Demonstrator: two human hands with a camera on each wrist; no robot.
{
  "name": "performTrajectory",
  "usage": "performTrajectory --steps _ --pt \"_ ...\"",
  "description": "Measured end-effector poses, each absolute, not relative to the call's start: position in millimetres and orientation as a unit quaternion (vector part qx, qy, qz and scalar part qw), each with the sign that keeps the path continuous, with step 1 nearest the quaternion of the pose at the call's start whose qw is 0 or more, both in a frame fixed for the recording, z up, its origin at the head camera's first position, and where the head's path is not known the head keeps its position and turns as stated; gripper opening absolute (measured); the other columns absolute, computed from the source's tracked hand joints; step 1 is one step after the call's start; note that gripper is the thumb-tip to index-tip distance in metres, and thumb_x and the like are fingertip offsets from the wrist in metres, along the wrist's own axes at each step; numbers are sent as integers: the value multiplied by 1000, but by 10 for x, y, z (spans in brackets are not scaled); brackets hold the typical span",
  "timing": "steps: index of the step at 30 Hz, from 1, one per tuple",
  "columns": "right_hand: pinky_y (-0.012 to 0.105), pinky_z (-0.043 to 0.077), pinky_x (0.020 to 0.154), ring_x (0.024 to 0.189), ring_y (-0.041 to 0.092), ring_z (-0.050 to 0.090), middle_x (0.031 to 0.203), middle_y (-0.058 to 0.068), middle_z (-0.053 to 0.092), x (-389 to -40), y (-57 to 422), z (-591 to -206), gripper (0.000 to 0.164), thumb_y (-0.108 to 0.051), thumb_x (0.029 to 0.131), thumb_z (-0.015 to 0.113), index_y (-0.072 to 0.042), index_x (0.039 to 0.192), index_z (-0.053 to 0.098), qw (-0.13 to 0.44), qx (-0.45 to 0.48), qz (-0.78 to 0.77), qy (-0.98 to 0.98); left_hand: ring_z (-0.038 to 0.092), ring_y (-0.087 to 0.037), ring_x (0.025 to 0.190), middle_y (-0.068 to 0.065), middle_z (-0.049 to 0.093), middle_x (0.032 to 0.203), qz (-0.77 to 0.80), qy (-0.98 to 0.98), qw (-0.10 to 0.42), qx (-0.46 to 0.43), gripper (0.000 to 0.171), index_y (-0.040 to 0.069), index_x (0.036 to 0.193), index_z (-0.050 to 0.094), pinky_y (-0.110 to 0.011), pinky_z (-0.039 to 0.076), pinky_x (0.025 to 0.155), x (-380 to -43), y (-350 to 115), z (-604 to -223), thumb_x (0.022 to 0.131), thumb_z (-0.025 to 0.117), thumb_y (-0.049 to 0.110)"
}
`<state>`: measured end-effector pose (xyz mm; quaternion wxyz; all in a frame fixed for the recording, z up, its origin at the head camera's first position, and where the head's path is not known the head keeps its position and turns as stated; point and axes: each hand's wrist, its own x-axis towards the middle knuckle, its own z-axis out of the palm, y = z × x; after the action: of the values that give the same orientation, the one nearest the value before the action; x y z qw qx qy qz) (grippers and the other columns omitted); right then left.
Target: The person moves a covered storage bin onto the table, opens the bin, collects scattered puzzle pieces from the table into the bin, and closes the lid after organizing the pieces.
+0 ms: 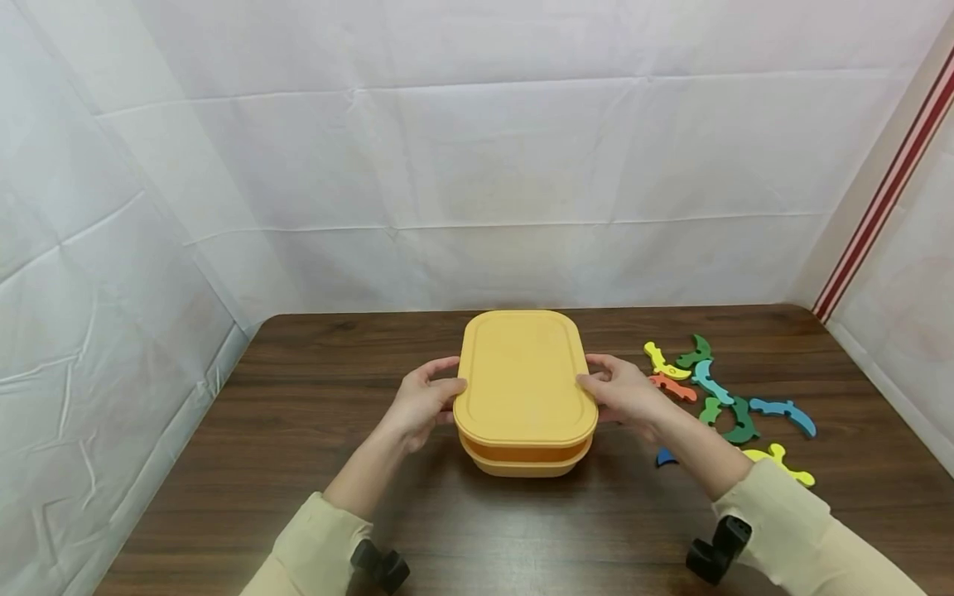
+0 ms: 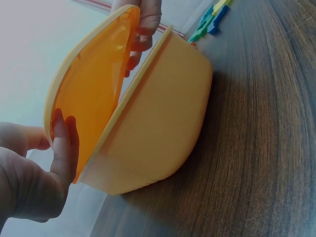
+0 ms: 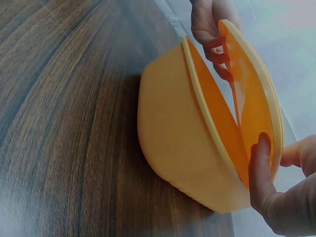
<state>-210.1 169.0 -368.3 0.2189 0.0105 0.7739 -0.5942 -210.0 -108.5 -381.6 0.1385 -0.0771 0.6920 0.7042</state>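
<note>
Right hand (image 3: 286, 205) pinches lid (image 3: 254, 106) over yellow box (image 3: 170, 123).

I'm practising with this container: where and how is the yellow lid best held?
Probably by both long edges of the lid, coming from left and right, thumbs above, fingers beneath: it is broad and thin, and its near end stands clear of the box, leaving room for fingers.

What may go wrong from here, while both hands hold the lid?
Fingers of the left hand and right hand reach under the tilted lid; lowering it could pinch them against the box. In the head view, the right forearm crosses in front of coloured pieces and may nudge some.
</note>
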Motion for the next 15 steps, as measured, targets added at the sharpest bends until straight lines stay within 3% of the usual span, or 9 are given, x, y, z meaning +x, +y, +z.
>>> performTrajectory --steps 15 --pt "34 56 72 83 17 64 116 18 52 -2129 1644 -3700 55 -17 95 48 -8 143 24 202 43 -594 777 59 -13 63 -12 66 102 703 696 130 -67 46 12 129 46 -23 50 53 -2089 -1081 -3819 85 57 4"
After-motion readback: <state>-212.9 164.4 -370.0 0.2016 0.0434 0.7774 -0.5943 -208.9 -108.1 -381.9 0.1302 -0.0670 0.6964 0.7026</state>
